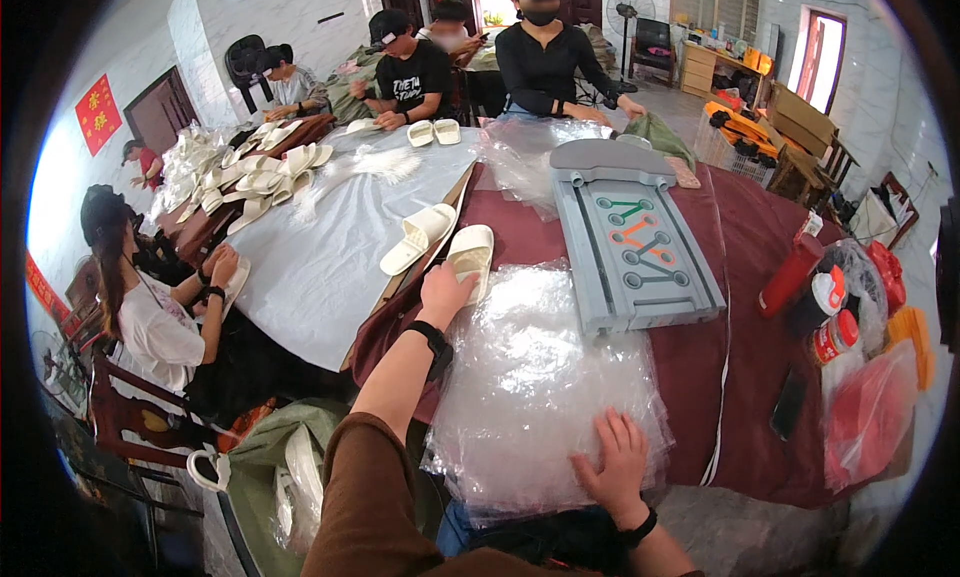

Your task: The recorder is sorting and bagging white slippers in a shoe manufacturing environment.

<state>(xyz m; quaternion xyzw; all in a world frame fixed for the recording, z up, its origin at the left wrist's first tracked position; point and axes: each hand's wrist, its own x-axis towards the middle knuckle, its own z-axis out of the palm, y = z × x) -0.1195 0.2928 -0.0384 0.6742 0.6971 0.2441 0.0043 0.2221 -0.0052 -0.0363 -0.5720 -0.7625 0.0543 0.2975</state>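
Observation:
My left hand (447, 295) reaches forward and grips a cream slide slipper (470, 249) by its near part. The slipper's mate (419, 238) lies just to the left, close to the board edge of the white-covered table. Below the held slipper, a stack of clear plastic bags (540, 387) is spread on the dark red tablecloth in front of me. My right hand (616, 465) rests on the near right part of the stack, palm down, fingers stretched and apart.
A grey plastic board (640, 242) with coloured link shapes lies beyond the bags. Red bottle (790, 275), jar (834, 337), phone (789, 405) and pink bag (872, 417) sit right. Slippers are heaped (265, 177) far left; co-workers surround the table. A green sack (262, 467) stands lower left.

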